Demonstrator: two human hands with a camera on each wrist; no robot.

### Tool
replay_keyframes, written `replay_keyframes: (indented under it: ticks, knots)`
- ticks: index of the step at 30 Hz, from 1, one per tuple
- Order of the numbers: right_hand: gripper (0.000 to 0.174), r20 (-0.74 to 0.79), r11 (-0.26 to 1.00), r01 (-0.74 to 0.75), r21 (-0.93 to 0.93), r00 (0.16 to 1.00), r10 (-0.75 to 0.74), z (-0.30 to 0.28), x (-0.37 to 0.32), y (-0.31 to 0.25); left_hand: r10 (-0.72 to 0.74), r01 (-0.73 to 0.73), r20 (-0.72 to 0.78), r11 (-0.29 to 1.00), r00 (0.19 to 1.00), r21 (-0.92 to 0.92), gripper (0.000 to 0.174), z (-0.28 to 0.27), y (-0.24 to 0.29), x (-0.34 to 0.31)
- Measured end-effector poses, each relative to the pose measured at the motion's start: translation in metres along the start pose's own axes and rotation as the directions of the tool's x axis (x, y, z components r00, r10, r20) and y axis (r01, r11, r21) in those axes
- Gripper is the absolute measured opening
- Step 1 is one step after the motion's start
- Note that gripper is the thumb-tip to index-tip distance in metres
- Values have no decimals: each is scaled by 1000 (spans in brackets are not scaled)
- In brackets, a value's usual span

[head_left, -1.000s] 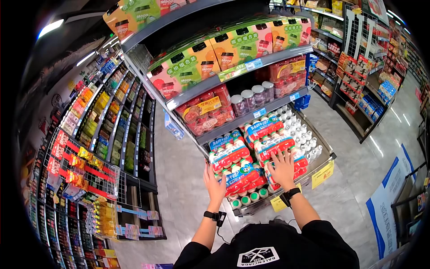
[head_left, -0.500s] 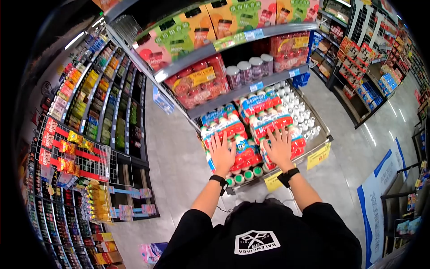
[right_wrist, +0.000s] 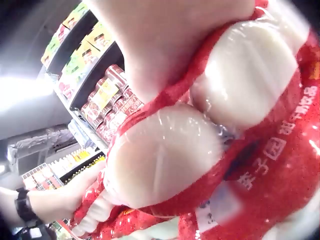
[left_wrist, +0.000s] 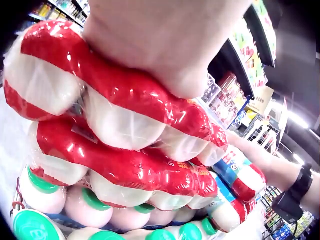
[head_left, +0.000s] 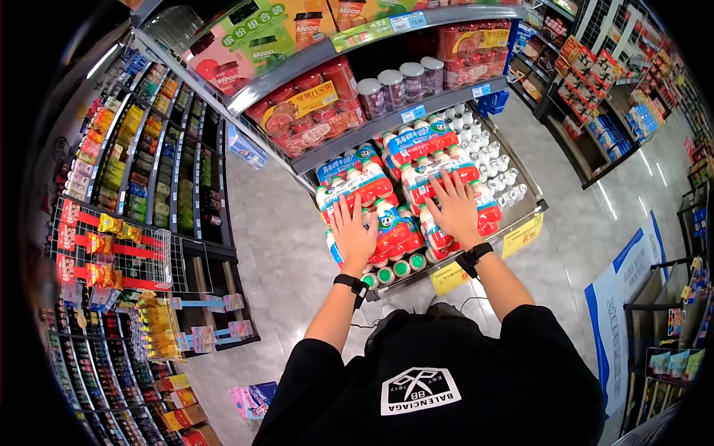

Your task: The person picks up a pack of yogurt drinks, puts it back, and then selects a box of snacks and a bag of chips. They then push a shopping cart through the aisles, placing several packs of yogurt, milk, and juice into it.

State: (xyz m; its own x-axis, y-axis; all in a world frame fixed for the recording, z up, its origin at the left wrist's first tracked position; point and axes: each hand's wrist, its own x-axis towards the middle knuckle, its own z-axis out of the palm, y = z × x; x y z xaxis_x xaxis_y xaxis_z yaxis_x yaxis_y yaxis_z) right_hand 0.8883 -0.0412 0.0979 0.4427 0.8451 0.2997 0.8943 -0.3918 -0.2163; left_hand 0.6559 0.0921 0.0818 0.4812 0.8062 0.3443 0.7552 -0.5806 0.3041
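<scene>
Shrink-wrapped packs of white milk-drink bottles with red and blue wrapping lie in two side-by-side stacks in a display bin. My left hand point(head_left: 355, 236) rests on the left side of the near left pack point(head_left: 394, 230), fingers extended forward. On the right stack, my right hand point(head_left: 455, 210) lies spread over the near right pack point(head_left: 487, 207). The left wrist view shows one red-and-white pack point(left_wrist: 125, 120) on top of another point(left_wrist: 120, 167) beneath my palm. Bulging wrapped bottles point(right_wrist: 160, 155) fill the right wrist view; my fingertips are hidden there.
Green-capped bottles point(head_left: 401, 268) line the bin's front, and loose white bottles point(head_left: 487, 152) stand at its right. Yellow price signs point(head_left: 523, 236) hang on the front edge. Behind rise shelves with red multipacks point(head_left: 309, 108) and cans point(head_left: 390, 91). A wire rack point(head_left: 160, 256) stands left.
My left hand has moved from the left stack's outer side onto its top. The right hand stays on the right stack. The head view has tilted down.
</scene>
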Motion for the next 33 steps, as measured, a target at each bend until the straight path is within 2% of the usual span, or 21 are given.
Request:
replay_keyframes:
  ticks: [1, 2, 3, 5, 6, 7, 9, 10, 14, 17, 19, 20, 21, 23, 25, 26, 27, 28, 29, 31, 33]
  knots:
    - [60, 27, 999, -16, 41, 1000, 15, -2, 0, 1, -13, 13, 4, 1000, 1000, -2, 64, -1, 1, 0]
    - [45, -199, 997, 36, 74, 980, -20, 1, 1, 2, -8, 8, -18, 1000, 1000, -23, 62, -2, 3, 0]
    - [45, -190, 997, 28, 76, 982, -13, 3, -2, 6, -8, 7, -6, 1000, 1000, -22, 62, -3, 3, -1]
    - [22, -180, 908, -49, 416, 974, 135, 3, -8, 14, -3, -4, -54, 992, 999, -129, 56, -6, 3, -2]
    - [10, -373, 902, 27, 430, 916, 150, 5, -9, 10, 28, -52, -160, 988, 987, -145, 45, -6, 4, -3]
    - [10, -366, 903, 14, 428, 917, 160, 5, -11, 9, 33, -56, -148, 987, 988, -149, 45, -7, 5, -5]
    - [13, -332, 916, 14, 402, 934, 131, -3, -11, 7, -72, 54, -66, 968, 995, -246, 37, -8, 5, -8]
    - [16, -347, 926, 20, 377, 930, 121, -3, -9, 6, -24, -4, -129, 977, 991, -212, 34, -6, 4, -7]
    - [16, -359, 915, 40, 402, 926, 117, 0, -8, 9, 13, -42, -148, 981, 989, -190, 30, -5, 4, -4]
    - [17, -347, 908, -1, 419, 924, 161, 0, -9, 10, 9, -41, -156, 978, 988, -203, 31, -3, 5, -5]
    - [16, -374, 902, 9, 432, 912, 170, 1, -12, 12, -37, 10, -112, 971, 993, -238, 31, -5, 6, -6]
    - [17, -406, 901, 60, 429, 904, 133, 2, -13, 12, -3, -27, -165, 983, 986, -181, 29, -4, 5, -6]
    - [18, -439, 902, 106, 418, 893, 98, 4, -14, 14, -9, -22, -125, 969, 992, -246, 28, -4, -4, -7]
    - [16, -650, 927, 274, 255, 759, -45, 30, -20, 24, 12, -52, -112, 929, 994, -367, 26, 3, -4, -3]
    - [14, -449, 837, 131, 532, 881, 147, -8, -29, 13, 9, -56, -117, 915, 993, -399, 25, 7, -5, -6]
    - [10, -303, 876, 105, 471, 952, 49, -10, -35, 17, -6, -33, -100, 921, 995, -387, 26, 7, -5, -6]
    - [17, -138, 905, 92, 416, 990, -38, -12, -41, 20, 14, -55, -129, 946, 992, -319, 27, 5, -1, -5]
    - [23, -208, 910, 143, 389, 976, -64, -15, -53, 17, 32, -71, -161, 968, 986, -242, 27, 1, 0, -6]
    - [30, -276, 912, 197, 359, 956, -98, -17, -65, 11, 44, -87, -167, 962, 985, -259, 27, -1, 0, -8]
    - [37, -328, 943, 185, 276, 941, -88, -17, -93, 5, 25, -70, -151, 951, 988, -302, 28, -2, 1, -9]
    - [46, -240, 946, 149, 287, 967, -80, -20, -125, 11, -1, -53, -158, 940, 987, -338, 28, -3, 3, -10]
